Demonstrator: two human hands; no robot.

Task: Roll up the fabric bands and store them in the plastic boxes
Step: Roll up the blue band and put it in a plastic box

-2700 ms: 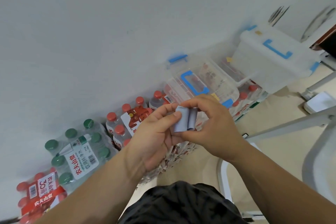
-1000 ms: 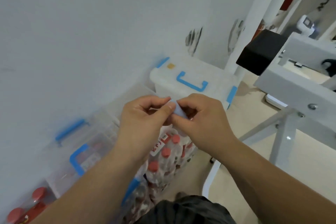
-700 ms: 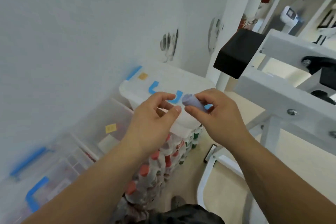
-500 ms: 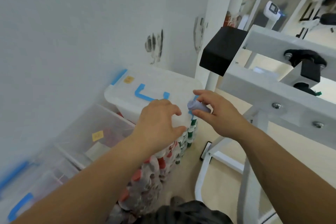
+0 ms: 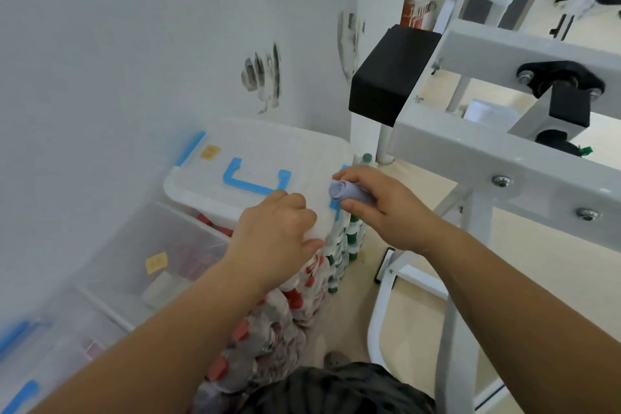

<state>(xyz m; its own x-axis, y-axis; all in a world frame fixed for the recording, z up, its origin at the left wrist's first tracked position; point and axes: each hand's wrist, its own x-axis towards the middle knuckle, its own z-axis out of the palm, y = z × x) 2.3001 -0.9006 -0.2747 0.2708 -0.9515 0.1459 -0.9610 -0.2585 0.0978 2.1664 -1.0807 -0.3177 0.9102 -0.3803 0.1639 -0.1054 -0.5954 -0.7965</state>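
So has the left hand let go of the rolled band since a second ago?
Yes. The left hand has left the rolled band and dropped onto the plastic box lid; the right hand alone holds the roll.

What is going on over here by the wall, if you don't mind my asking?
A person is putting away a rolled fabric band. The right hand pinches the lilac roll just above the near corner of a plastic box with a blue handle, whose lid is on. The left hand rests on the lid's front edge, apparently about to open it. The box sits on stacked packs of bottles, with more clear boxes to its left.
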